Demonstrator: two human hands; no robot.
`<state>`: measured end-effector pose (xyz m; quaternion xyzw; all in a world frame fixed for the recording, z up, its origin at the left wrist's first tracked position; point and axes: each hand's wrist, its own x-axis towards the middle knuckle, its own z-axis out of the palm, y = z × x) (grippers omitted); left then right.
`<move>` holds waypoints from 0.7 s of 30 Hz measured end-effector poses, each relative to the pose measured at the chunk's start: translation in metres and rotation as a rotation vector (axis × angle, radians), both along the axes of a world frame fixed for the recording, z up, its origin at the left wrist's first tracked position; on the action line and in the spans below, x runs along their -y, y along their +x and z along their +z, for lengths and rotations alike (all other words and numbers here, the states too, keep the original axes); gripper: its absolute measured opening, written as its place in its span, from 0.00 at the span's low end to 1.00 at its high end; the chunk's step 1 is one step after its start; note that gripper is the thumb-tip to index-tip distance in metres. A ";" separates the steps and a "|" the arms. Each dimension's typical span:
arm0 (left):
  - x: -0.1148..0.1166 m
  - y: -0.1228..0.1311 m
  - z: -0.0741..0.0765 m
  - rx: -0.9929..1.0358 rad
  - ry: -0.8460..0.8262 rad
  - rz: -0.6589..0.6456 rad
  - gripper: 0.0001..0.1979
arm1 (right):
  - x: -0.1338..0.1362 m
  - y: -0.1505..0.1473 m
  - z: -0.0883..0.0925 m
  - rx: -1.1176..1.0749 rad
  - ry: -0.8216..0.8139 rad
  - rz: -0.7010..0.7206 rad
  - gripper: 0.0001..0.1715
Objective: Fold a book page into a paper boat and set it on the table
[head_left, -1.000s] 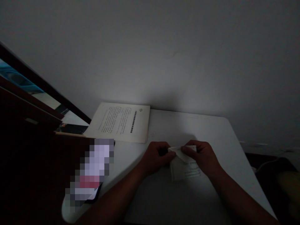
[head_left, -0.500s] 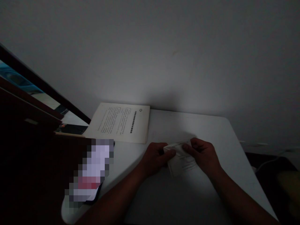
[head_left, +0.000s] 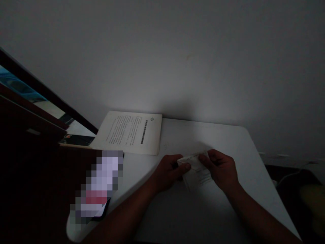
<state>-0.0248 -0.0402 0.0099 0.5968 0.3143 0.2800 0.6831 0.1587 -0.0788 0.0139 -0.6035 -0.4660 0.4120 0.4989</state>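
A folded sheet of printed paper (head_left: 196, 174) is held between both hands, a little above the white table (head_left: 215, 135). Its upper edge is folded over, and lines of small print show on its face. My left hand (head_left: 170, 171) is closed on the left side of the paper, thumb on top and fingers hidden behind. My right hand (head_left: 223, 167) pinches the upper right part, its thumb lying across the fold. The dim light hides the finer detail.
A stack of printed sheets (head_left: 127, 132) lies at the table's back left. A phone (head_left: 101, 186) with a blurred-out screen rests along the left edge, near my left forearm. Behind the table rises a pale wall (head_left: 177, 61). Dark furniture (head_left: 30, 162) stands at left.
The paper's lower part has turned slightly in my hands, so the print by my right hand shows a little differently. Both hands keep their grip almost in place.
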 end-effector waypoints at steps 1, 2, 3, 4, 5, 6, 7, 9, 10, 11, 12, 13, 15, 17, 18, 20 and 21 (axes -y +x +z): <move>0.000 0.000 0.000 0.001 0.000 0.002 0.17 | 0.000 0.000 0.001 0.005 0.003 -0.008 0.16; 0.000 0.000 0.000 0.000 0.005 0.006 0.17 | 0.000 -0.001 0.002 0.007 0.004 -0.012 0.16; 0.000 0.001 0.000 -0.003 0.012 0.010 0.17 | -0.001 -0.001 0.003 0.005 0.005 -0.013 0.16; 0.000 0.001 0.000 -0.006 0.020 0.011 0.17 | -0.001 -0.001 0.003 0.002 0.005 -0.012 0.16; 0.000 0.001 0.000 -0.008 0.025 0.010 0.17 | -0.001 -0.001 0.003 0.002 0.002 -0.011 0.16; 0.000 0.001 0.001 -0.011 0.030 0.008 0.17 | -0.001 -0.001 0.003 0.005 -0.002 -0.011 0.16; -0.001 0.001 0.001 -0.018 0.035 0.006 0.17 | -0.001 -0.001 0.003 0.009 -0.006 -0.014 0.17; -0.001 0.000 0.003 -0.052 0.061 0.006 0.17 | 0.000 0.000 0.001 0.022 -0.005 -0.029 0.16; -0.001 -0.001 0.004 -0.074 0.081 0.009 0.17 | 0.000 0.000 0.000 0.031 0.001 -0.035 0.16; 0.000 -0.001 0.004 -0.093 0.104 0.010 0.17 | 0.000 0.000 -0.001 0.038 0.008 -0.038 0.16; 0.000 -0.002 0.005 -0.104 0.126 0.008 0.17 | 0.001 0.000 -0.001 0.043 0.016 -0.039 0.15; 0.000 -0.002 0.006 -0.103 0.144 0.005 0.17 | 0.001 0.000 -0.001 0.042 0.021 -0.036 0.15; 0.000 -0.003 0.006 -0.084 0.166 -0.004 0.17 | 0.001 0.000 -0.001 0.025 0.021 -0.029 0.15; 0.000 -0.003 0.006 -0.074 0.171 -0.011 0.18 | 0.000 0.000 0.001 0.006 0.010 -0.017 0.15; 0.000 -0.003 0.006 -0.076 0.165 -0.008 0.18 | -0.001 0.000 0.001 0.001 0.004 -0.006 0.17; 0.001 -0.003 0.005 -0.081 0.129 0.000 0.19 | -0.001 0.000 0.002 -0.003 0.000 0.021 0.18; 0.002 -0.003 0.005 -0.082 0.112 -0.002 0.19 | -0.001 0.000 0.002 -0.005 -0.003 0.042 0.17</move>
